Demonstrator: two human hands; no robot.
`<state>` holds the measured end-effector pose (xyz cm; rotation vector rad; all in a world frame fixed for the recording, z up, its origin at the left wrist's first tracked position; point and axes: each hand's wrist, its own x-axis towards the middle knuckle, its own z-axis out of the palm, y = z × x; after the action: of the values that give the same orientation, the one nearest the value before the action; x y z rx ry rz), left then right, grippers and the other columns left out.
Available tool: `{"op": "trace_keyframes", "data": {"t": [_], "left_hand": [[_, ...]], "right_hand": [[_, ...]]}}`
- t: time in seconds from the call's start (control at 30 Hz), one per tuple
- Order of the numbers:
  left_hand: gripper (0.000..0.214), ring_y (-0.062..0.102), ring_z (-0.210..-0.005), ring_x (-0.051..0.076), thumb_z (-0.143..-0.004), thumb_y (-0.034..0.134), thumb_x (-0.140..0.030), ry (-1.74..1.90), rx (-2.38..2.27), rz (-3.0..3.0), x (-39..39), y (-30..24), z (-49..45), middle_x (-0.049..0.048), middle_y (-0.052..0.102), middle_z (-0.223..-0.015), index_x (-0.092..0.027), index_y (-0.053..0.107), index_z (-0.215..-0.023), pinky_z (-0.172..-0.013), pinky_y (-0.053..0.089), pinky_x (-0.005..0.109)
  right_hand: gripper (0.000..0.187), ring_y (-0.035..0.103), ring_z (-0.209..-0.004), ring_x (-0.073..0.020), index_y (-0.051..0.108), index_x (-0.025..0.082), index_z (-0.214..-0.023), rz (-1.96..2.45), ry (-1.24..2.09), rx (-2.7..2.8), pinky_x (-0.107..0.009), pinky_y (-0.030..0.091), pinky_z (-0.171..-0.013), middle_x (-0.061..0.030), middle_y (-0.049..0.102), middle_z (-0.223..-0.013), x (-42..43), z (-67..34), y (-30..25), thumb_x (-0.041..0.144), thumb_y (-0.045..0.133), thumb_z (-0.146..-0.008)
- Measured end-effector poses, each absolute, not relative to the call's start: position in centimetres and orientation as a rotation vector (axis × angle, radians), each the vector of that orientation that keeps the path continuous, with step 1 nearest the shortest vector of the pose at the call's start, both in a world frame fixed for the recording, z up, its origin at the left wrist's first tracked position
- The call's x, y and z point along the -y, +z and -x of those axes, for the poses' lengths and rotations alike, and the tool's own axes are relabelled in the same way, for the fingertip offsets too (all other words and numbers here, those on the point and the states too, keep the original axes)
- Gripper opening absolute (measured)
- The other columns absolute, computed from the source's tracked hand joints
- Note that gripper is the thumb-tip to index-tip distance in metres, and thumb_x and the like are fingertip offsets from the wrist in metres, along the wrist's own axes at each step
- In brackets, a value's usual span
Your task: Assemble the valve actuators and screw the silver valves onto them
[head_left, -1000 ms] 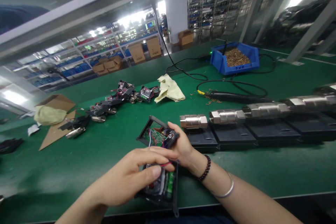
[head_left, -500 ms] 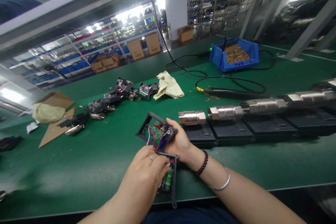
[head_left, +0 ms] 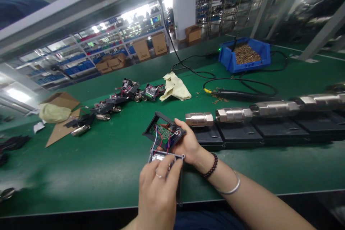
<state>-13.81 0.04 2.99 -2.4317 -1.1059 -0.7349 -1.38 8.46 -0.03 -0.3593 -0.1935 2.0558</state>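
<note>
head camera view: the person's left hand (head_left: 159, 190) is curling down over the lower case half (head_left: 180, 192), thumb and fingers drawn close together; whether it is pinching anything i cannot tell, since the knuckles are hiding the tips. just beyond it, the right hand (head_left: 190, 145) is cupping the upper case half (head_left: 162, 116), half closed, its thumb pressing near the corner and its fingers mostly disappearing underneath.

judging by the pose, the step in hand is fiddly work inside the lower half, with the right hand steadying the upper one. the next move is probably calling for a light fingertip touch and for keeping both halves close, as thin red and white wires (head_left: 168, 143) are bridging them.

the upper half is looking like matt dark plastic, a rectangular frame surrounding a green circuit board (head_left: 161, 133). to the right of the right hand, shiny metal fittings (head_left: 199, 119) with faceted ends are lining up along flat black boxes (head_left: 207, 138). farther beyond both hands, a pale yellow cloth (head_left: 175, 88) is lying in soft creases, and a smooth blue bin (head_left: 244, 67) is holding a grainy heap of small brassy pieces (head_left: 246, 54).
</note>
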Motion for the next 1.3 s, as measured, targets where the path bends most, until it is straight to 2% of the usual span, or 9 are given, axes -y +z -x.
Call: {"op": "trace_keyframes", "data": {"t": [0.07, 0.17, 0.23, 0.43, 0.67, 0.9, 1.1, 1.2, 1.3], "left_hand": [[0.034, 0.057, -0.109, 0.029, -0.093, 0.053, -0.022, -0.694, 1.28, 2.225, -0.2, 2.2, 14.0, 0.0161, 0.064, -0.122, -0.012, 0.056, -0.126, -0.092, 0.043, 0.043], [0.056, 0.051, -0.119, 0.035, -0.094, 0.052, -0.031, -0.613, 1.352, 2.155, -0.3, 0.8, 14.4, 0.0247, 0.059, -0.128, 0.001, 0.04, -0.137, -0.1, 0.036, 0.052], [0.05, 0.054, -0.118, 0.032, -0.095, 0.048, -0.026, -0.602, 1.331, 2.217, -0.1, 0.0, 14.3, 0.0212, 0.062, -0.126, -0.001, 0.041, -0.137, -0.104, 0.032, 0.051], [0.03, 0.058, -0.113, 0.026, -0.095, 0.044, -0.013, -0.842, 1.36, 2.319, 0.7, -0.2, 13.3, 0.0131, 0.07, -0.116, -0.008, 0.057, -0.122, -0.111, 0.022, 0.045], [0.035, 0.058, -0.112, 0.027, -0.091, 0.038, -0.006, -0.851, 1.349, 2.374, 1.3, 0.5, 12.9, 0.012, 0.072, -0.109, -0.01, 0.066, -0.112, -0.113, 0.018, 0.044], [0.037, 0.06, -0.105, 0.026, -0.088, 0.044, -0.006, -0.974, 1.383, 2.439, 1.2, 0.4, 12.4, 0.0058, 0.074, -0.098, -0.019, 0.066, -0.116, -0.108, 0.028, 0.046], [0.021, 0.057, -0.112, 0.025, -0.093, 0.049, -0.02, -1.314, 1.54, 2.204, 2.0, -1.9, 13.2, 0.0082, 0.069, -0.105, -0.021, 0.062, -0.11, -0.113, 0.021, 0.05], [0.049, 0.053, -0.12, 0.03, -0.09, 0.059, -0.037, -1.467, 1.659, 2.105, 2.6, -3.4, 14.1, 0.0169, 0.059, -0.12, -0.014, 0.044, -0.131, -0.108, 0.034, 0.055], [0.075, 0.057, -0.118, 0.032, -0.086, 0.063, -0.046, -1.695, 1.922, 2.164, 3.3, -4.7, 15.1, 0.0202, 0.056, -0.125, -0.015, 0.026, -0.144, -0.097, 0.048, 0.052]], "right_hand": [[0.037, 0.067, -0.076, -0.0225, 0.067, 0.016, -0.085, 0.431, 2.017, 0.234, -0.04, 0.055, -0.075, -0.0051, 0.07, -0.07, -8.1, 1.1, 0.2, 0.046, 0.045, -0.086], [0.035, 0.067, -0.083, -0.0239, 0.068, 0.018, -0.086, 0.572, 1.819, 0.467, -0.039, 0.054, -0.079, -0.0039, 0.071, -0.073, -7.3, 0.3, 0.5, 0.051, 0.058, -0.078], [0.039, 0.066, -0.091, -0.0244, 0.07, 0.019, -0.09, 0.662, 1.64, 0.675, -0.039, 0.052, -0.085, -0.0038, 0.072, -0.081, -6.5, -0.4, 0.9, 0.054, 0.062, -0.076], [0.042, 0.059, -0.111, -0.0243, 0.069, 0.022, -0.107, 1.011, 1.23, 1.154, -0.04, 0.041, -0.103, -0.0058, 0.07, -0.113, -3.8, -1.9, 2.8, 0.054, 0.049, -0.089], [0.051, 0.056, -0.119, -0.0255, 0.066, 0.022, -0.115, 1.198, 1.081, 1.404, -0.043, 0.04, -0.107, -0.0096, 0.064, -0.126, -1.5, -1.5, 3.2, 0.059, 0.04, -0.092], [0.044, 0.054, -0.125, -0.0266, 0.062, 0.022, -0.123, 1.279, 0.666, 1.676, -0.043, 0.046, -0.103, -0.0116, 0.057, -0.135, -0.4, -0.2, 2.3, 0.049, 0.04, -0.094], [0.047, 0.053, -0.125, -0.0305, 0.055, 0.019, -0.128, 1.26, 0.416, 1.822, -0.045, 0.047, -0.101, -0.0149, 0.05, -0.139, 0.3, 0.2, 1.8, 0.045, 0.043, -0.091], [0.049, 0.05, -0.127, -0.0315, 0.049, 0.021, -0.133, 1.208, 0.343, 1.9, -0.047, 0.046, -0.101, -0.0144, 0.046, -0.142, 0.6, 0.2, 1.7, 0.042, 0.045, -0.09], [0.052, 0.051, -0.126, -0.0331, 0.046, 0.022, -0.135, 1.175, 0.279, 1.991, -0.049, 0.046, -0.099, -0.0151, 0.044, -0.143, 0.9, 0.1, 1.8, 0.04, 0.049, -0.086]]}}
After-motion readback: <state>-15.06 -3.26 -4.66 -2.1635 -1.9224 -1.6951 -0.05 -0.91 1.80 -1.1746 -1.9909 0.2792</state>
